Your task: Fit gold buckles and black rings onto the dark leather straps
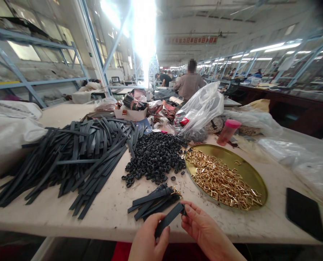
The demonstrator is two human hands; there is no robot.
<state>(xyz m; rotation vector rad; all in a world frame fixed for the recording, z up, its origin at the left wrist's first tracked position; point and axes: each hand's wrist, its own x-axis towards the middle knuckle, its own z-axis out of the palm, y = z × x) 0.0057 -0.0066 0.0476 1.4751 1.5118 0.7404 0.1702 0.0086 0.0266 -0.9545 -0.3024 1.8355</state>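
Note:
Near the table's front edge, my left hand (150, 237) is closed on a dark strap (170, 219). My right hand (202, 226) pinches the strap's far end, where a small dark piece shows between the fingertips. Just beyond lies a small bundle of dark straps (153, 201) with gold buckles (175, 191) at one end. A large heap of loose dark straps (82, 148) spreads to the left. Small black loops (156, 156) are piled in the middle. Right of them, a round gold tray (255, 181) holds many gold buckles (221, 179).
A pink-lidded jar (228, 132) and a clear plastic bag (202, 108) stand behind the tray. At the right lies a black flat object (304, 214). A white sack (12, 134) sits at the left. Farther back, a person (190, 83) faces away.

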